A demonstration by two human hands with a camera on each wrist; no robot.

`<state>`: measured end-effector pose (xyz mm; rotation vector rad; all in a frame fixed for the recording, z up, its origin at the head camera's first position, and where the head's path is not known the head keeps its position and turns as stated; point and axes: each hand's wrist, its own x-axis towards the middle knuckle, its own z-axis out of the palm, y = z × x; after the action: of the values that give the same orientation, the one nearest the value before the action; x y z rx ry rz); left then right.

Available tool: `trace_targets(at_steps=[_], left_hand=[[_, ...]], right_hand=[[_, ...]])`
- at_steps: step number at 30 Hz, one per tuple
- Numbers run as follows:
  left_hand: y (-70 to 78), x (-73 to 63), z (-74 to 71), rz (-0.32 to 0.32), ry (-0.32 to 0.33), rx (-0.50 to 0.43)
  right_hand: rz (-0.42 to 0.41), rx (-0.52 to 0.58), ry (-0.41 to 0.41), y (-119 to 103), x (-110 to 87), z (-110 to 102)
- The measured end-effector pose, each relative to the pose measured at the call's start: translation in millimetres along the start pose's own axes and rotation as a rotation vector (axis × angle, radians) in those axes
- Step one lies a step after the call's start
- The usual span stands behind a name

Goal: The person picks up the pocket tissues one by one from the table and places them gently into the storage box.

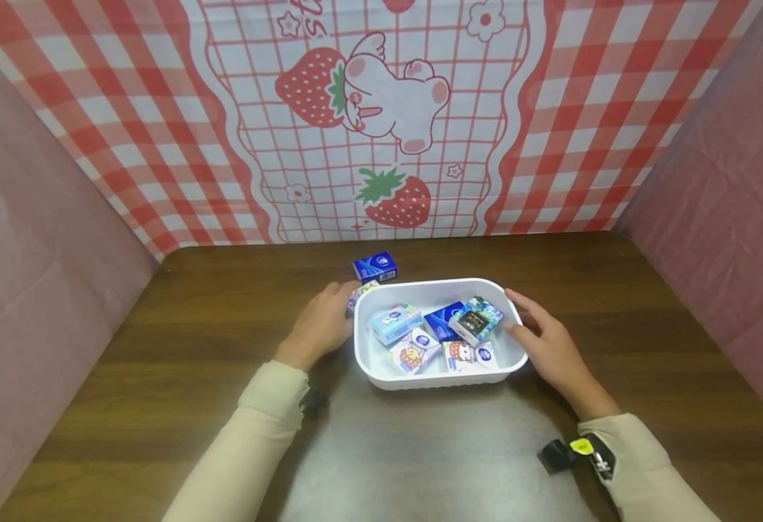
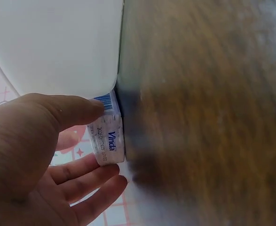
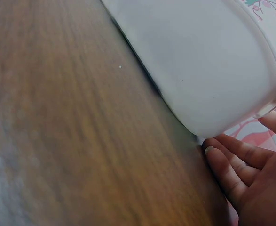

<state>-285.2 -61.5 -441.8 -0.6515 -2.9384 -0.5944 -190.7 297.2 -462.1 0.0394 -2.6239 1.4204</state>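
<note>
A white plastic tub (image 1: 440,382) sits on the table with several small tissue packs inside. Among them are a light blue pack (image 1: 397,324), a dark blue pack (image 1: 443,321) and a colourful pack with a black label (image 1: 476,320). At the tub's left end, my left hand (image 1: 319,326) pinches a small Vinda tissue pack (image 2: 108,136) between thumb and fingers, partly hidden behind the tub in the head view. My right hand (image 1: 551,355) grips the tub's right end, thumb at the rim and other fingers along the outside wall.
Behind the tub, a dark blue tissue pack (image 1: 375,267) lies on the brown wooden table (image 1: 225,290). A red-and-white strawberry-print cloth (image 1: 381,145) hangs at the back, with pink cloth walls (image 1: 714,159) at both sides.
</note>
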Motion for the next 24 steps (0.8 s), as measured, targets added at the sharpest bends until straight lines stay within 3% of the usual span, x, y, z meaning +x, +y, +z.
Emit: trace_targets(at_steps=[14,24], left_hand=[[-0.7,-5.7,-3.8,-0.024,-0.002,-0.022],[-2.3,-8.2,-6.2,0.006,0.023,-0.045]], right_hand=[[-0.002,-0.007,0.011,-1.1,0.5,-0.1],[0.020,-0.021,0.001,-0.1,-0.9,-0.1]])
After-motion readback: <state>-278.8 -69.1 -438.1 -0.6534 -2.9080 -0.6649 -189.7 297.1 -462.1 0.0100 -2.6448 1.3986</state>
